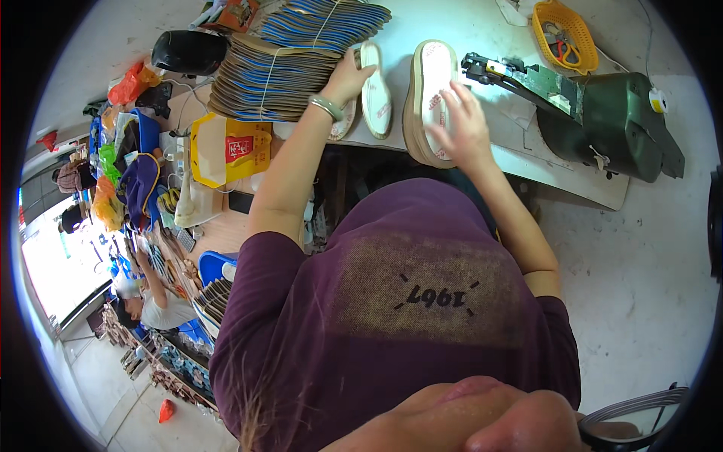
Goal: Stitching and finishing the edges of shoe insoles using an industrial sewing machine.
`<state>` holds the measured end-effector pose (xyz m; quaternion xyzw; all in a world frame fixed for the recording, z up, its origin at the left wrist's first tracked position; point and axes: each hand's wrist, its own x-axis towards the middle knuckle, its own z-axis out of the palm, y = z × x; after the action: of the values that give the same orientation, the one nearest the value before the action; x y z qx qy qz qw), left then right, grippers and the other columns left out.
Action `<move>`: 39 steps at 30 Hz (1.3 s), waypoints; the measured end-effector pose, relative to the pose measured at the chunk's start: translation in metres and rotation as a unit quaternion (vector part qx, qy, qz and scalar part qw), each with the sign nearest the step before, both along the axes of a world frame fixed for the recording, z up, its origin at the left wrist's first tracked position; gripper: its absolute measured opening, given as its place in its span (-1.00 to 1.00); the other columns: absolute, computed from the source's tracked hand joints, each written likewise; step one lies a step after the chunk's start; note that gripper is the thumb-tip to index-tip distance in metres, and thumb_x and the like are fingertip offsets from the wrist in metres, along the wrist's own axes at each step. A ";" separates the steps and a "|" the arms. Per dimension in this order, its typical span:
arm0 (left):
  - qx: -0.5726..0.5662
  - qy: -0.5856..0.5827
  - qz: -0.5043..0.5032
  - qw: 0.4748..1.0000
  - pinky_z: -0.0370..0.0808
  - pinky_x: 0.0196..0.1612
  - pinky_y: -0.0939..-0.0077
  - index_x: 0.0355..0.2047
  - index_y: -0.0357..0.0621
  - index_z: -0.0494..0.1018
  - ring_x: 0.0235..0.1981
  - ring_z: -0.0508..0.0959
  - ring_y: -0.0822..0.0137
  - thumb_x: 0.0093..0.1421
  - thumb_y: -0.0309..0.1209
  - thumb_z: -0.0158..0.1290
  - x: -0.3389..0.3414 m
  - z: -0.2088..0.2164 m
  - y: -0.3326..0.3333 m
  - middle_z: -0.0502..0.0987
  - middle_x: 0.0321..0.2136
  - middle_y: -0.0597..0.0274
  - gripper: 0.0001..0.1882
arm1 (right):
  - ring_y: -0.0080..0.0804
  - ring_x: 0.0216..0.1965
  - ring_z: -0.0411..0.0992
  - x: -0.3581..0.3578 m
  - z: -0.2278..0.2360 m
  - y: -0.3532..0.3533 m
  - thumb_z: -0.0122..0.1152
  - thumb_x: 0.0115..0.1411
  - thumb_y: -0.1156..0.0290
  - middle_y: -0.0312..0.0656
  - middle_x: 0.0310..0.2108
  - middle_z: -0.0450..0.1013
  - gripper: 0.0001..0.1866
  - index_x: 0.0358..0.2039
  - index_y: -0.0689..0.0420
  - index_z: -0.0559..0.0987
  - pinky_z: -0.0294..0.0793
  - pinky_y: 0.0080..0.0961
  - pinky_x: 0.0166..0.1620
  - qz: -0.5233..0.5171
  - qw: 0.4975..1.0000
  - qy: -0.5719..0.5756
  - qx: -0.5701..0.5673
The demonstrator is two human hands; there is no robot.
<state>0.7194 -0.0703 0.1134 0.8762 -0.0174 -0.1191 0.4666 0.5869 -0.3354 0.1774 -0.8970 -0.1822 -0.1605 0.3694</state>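
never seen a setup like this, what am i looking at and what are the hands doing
There's no robot here: a person works with bare hands, and a fisheye camera on their head looks down, so straight edges bend.

The left hand is at a single white-topped sole; whether it grips it is unclear. The right hand, fingers spread, is over a pile of similar soles.

Also on the pale table are strapped blue-and-brown stacks, a green machine and a yellow basket.
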 end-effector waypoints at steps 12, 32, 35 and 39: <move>-0.378 0.250 0.026 0.891 0.46 -0.08 0.50 -0.09 -0.36 0.44 -0.16 0.50 0.39 0.27 -0.16 0.10 -0.077 0.095 -0.091 0.53 -0.19 0.18 -0.55 | 0.16 0.30 0.09 -0.013 0.018 0.004 0.52 -0.18 0.25 0.14 0.26 0.15 -0.15 0.15 0.20 0.38 0.12 -0.02 0.27 0.068 0.997 -0.027 0.034; -0.207 -0.007 -0.053 0.977 0.43 -0.12 0.24 -0.23 -0.29 0.56 -0.22 0.51 0.19 0.18 -0.27 0.02 -0.019 0.055 -0.176 0.56 -0.30 0.03 -0.68 | -0.17 -0.45 0.48 0.031 0.020 -0.063 0.16 0.23 0.18 -0.16 -0.42 0.44 -0.55 0.12 0.01 0.48 0.49 -0.31 -0.38 -0.152 0.985 0.079 0.000; -0.089 -0.190 -0.075 0.975 0.32 0.01 0.08 -0.27 -0.19 0.60 -0.06 0.43 -0.01 0.14 -0.18 0.03 -0.009 0.049 -0.197 0.51 -0.20 -0.09 -0.65 | -0.30 -0.49 0.47 0.038 0.014 -0.080 0.28 0.15 0.25 -0.19 -0.45 0.43 -0.61 0.01 -0.01 0.58 0.46 -0.43 -0.37 -0.180 0.978 0.099 0.036; -0.114 -0.172 -0.093 0.974 0.35 -0.02 0.11 -0.33 -0.20 0.61 -0.14 0.47 -0.07 0.13 -0.15 0.03 0.007 0.038 -0.215 0.54 -0.26 -0.13 -0.64 | -0.60 -0.31 0.49 0.027 -0.015 -0.094 0.28 0.15 0.48 -0.22 -0.28 0.54 -0.59 0.04 0.23 0.52 0.48 -0.63 -0.25 -0.187 0.908 0.156 0.342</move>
<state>0.7266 -0.2849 0.1519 0.8190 -0.1923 -0.0073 0.5405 0.6139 -0.4297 0.1624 -0.7471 0.1144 -0.1372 0.6403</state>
